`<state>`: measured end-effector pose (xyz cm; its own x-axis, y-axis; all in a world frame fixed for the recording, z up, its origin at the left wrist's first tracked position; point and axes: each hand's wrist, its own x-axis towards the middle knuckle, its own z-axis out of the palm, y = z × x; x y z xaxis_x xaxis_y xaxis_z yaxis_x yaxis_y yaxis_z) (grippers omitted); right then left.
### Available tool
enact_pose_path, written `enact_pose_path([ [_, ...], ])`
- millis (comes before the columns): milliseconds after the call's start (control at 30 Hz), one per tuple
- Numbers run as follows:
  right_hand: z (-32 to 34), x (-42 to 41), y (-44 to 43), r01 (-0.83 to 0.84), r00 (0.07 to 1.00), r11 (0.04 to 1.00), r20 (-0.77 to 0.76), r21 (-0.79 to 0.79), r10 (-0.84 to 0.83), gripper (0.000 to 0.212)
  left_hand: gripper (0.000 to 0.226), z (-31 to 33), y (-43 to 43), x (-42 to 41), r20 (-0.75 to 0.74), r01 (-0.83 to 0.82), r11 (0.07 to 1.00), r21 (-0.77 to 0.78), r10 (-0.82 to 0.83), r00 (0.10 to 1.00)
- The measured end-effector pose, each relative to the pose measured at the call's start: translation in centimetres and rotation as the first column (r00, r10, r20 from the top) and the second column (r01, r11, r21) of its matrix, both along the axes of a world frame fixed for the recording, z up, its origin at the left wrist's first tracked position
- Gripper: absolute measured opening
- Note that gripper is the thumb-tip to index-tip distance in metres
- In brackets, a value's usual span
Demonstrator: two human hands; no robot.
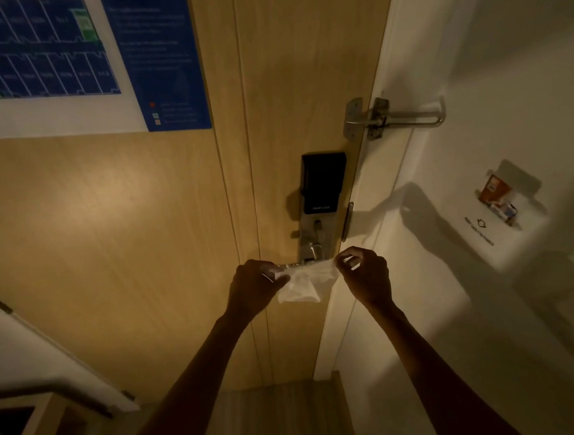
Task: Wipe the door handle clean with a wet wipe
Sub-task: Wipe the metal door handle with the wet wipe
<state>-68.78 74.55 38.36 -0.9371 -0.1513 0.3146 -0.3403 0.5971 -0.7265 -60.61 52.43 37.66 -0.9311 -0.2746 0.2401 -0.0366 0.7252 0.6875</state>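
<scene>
— Two hands are up in front of the door [143,227]; what are you holding between them?

— Your left hand [256,287] and your right hand [364,276] each pinch a top corner of the wet wipe [302,286], fingers closed on it, so it stretches between them and hangs down in a loose pale fold.

— And the door handle?

— The door handle [311,251] sits just above the wipe's top edge, at the foot of the metal lock plate. Whether the wipe touches the lever, you cannot tell; the stretched edge hides that part.

— What else is on the door?

— A black lock panel [322,182] stands directly above the handle, and higher still a metal swing latch [394,116] bridges the door's edge and the white frame [378,177]. A blue floor plan poster [64,59] is fixed at the upper left.

— Anything on the wall?

— To your right, a card holder [496,199] with a card in it sits on the white wall [505,49], well apart from your hands. The light is dim and warm.
</scene>
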Motion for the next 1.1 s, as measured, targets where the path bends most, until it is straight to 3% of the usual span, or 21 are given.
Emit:
enact_pose_path([
  [267, -0.1, 0.1, -2.2, 0.122, 0.991, 0.985, -0.044, -0.124, -0.128, 0.017, 0.018, -0.5, 0.2, -0.4, -0.006, -0.034, 0.999, -0.026, 0.034, 0.999],
  [433, -0.8, -0.2, -2.3, -0.018, 0.983, 0.998, -0.185, -0.065, 0.005, 0.024, 0.022, -1.1, -0.6, 0.0, 0.029, 0.057, 0.986, -0.154, -0.053, 0.998],
  [567, -1.0, -0.1, -2.2, -0.088, 0.970, 0.996, -0.232, -0.032, 0.079, 0.024, 0.026, -1.3, -2.1, 0.4, -0.070, -0.007, 0.979, -0.205, -0.008, 0.997],
  [733, -1.4, -0.3, -2.7, -0.134, 0.968, 0.990, -0.221, -0.042, 0.121, 0.020, 0.048, -1.4, -2.1, -0.5, -0.087, 0.019, 0.994, -0.109, -0.029, 0.996],
  [967, -2.7, -0.4, -3.3, -0.139, 0.986, 0.976, -0.116, -0.169, 0.121, 0.021, 0.030, -3.0, -2.4, -2.0, -0.131, 0.024, 0.999, 0.043, -0.018, 0.991],
  [1100, -2.2, 0.0, -4.3, -0.206, 0.969, 0.964, -0.177, -0.171, 0.175, 0.021, 0.027, -3.2, -2.8, -2.1, -0.158, 0.032, 0.998, 0.049, -0.024, 0.987],
])
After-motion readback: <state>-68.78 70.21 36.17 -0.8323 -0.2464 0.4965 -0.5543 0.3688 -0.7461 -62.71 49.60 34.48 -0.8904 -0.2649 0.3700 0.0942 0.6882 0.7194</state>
